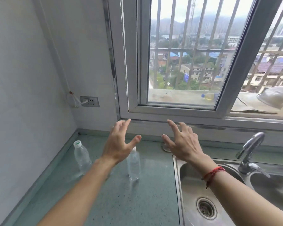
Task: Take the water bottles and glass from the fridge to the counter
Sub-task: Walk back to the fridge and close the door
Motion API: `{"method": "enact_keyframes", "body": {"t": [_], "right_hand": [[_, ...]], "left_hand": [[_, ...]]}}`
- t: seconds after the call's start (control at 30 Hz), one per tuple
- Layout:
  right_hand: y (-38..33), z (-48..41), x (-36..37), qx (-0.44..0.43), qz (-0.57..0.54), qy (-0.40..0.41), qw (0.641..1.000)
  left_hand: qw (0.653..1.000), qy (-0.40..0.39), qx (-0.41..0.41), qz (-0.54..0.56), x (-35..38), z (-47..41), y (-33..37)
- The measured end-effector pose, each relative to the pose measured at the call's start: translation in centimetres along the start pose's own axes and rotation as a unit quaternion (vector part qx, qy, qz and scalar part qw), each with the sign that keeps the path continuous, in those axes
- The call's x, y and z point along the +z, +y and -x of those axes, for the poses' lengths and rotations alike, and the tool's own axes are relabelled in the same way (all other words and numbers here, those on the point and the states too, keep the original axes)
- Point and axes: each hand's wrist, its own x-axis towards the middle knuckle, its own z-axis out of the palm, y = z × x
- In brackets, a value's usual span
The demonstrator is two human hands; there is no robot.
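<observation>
Two clear plastic water bottles stand upright on the green counter (145, 201). One bottle (82, 157) with a green and white cap is near the left wall. The other bottle (134, 165) stands in the middle, its cap partly hidden behind my left hand (119, 144). That hand hovers above it with fingers spread, holding nothing. My right hand (183, 142) is also spread and empty, above the counter's back edge. Under it a small clear glass (166, 147) is mostly hidden. The fridge is out of view.
A steel sink (203, 185) with a drain and a chrome tap (250, 149) fills the right side. A wall socket (89, 101) with a plugged-in cable is on the left wall. A barred window (186, 62) rises behind the counter.
</observation>
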Motion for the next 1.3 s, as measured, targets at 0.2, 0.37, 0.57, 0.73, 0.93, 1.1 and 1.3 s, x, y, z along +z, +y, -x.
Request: {"method": "enact_keyframes", "body": {"t": [0.2,0.37,0.57,0.73,0.93,1.1,1.3], "right_hand": [[1.1,-0.3,-4.6,-0.008,0.019,0.057,0.998],[2.7,-0.3,-7.3,-0.004,0.04,0.101,0.994],[5.4,0.4,-9.1,0.009,0.066,0.113,0.991],[7.7,1.1,-10.5,0.018,0.073,0.114,0.991],[9.8,2.2,-11.5,0.023,0.067,0.124,0.99],[11.0,3.9,-12.5,0.052,0.078,0.125,0.988],[11.3,6.7,-14.4,0.11,0.099,0.154,0.977]], "left_hand": [[0.989,0.053,0.069,-0.119,-1.4,-1.6,3.3],[0.974,0.06,0.093,-0.196,-1.1,-2.4,5.7],[0.967,0.064,0.122,-0.217,0.7,-2.9,8.3],[0.971,0.069,0.13,-0.191,2.1,-3.3,10.8],[0.973,0.073,0.145,-0.166,3.4,-3.3,12.7],[0.974,0.063,0.159,-0.148,4.2,-3.5,14.1],[0.97,0.066,0.202,-0.121,4.8,-4.2,15.6]]}}
